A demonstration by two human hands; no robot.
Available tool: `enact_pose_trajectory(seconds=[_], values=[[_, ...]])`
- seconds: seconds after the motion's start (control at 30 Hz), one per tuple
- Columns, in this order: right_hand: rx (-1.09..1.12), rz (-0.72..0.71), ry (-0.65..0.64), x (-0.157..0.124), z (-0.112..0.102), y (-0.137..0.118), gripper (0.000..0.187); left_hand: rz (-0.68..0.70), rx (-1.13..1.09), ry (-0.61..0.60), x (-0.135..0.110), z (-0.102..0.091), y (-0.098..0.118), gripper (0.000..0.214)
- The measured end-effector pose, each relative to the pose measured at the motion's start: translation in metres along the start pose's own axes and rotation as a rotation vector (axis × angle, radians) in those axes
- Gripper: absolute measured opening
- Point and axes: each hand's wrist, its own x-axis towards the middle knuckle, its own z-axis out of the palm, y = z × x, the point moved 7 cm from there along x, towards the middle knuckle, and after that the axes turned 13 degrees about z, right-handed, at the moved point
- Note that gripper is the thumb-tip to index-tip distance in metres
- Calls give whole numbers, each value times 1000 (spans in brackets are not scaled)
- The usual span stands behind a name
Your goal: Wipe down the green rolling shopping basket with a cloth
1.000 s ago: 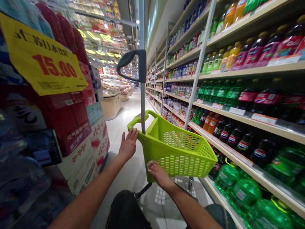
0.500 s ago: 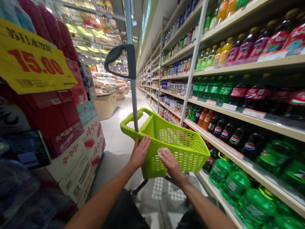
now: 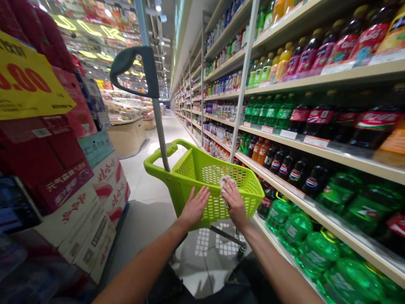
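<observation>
A lime-green shopping basket cart (image 3: 186, 192) stands in front of me, with perforated sides and a tall grey pole carrying a dark grey loop handle (image 3: 152, 71). My left hand (image 3: 194, 207) lies flat against the near side wall, fingers stretched toward the rim, with nothing in it. My right hand (image 3: 234, 204) is farther right on the same side, near the top rim. Its fingers press a crumpled whitish cloth (image 3: 225, 182) to the basket's edge. Part of the cloth is hidden behind the fingers.
Shelves (image 3: 284, 135) full of soda bottles run along the right, with large green bottles (image 3: 306, 245) at the bottom. Stacked drink cartons (image 3: 76, 223) and a yellow price sign (image 3: 31, 80) stand on the left. A tiled aisle (image 3: 155, 173) leads past a display counter (image 3: 126, 137).
My right hand has moved with the cloth up to the basket's rim. The left hand has slid right along the side wall. The view has shifted, so the cart appears farther left.
</observation>
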Motion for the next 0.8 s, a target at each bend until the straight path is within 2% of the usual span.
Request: enact_pose_trajectory(seconds=[0.07,0.2,0.27,0.4,0.47,0.6,0.67,0.8], values=[[7,-10,7,-5,3,6,25,6,-3,-11,5,2,6,56],[-23,2,-161,-43,15,18,25,55,-15,-37,11,8,20,58],[-48,33,-166,-46,5,21,27,58,-29,-53,13,10,24,58],[-65,73,-43,-26,-21,34,28,43,-57,-66,24,11,33,57],[-74,78,-49,-31,-20,44,28,54,-77,-57,31,11,40,56],[-108,74,-153,-60,-15,57,29,104,-114,-44,42,11,53,57],[-112,67,-119,-57,-28,57,30,101,-121,-46,46,12,55,57],[-112,73,11,-27,-56,62,28,87,-125,-47,55,10,60,57]])
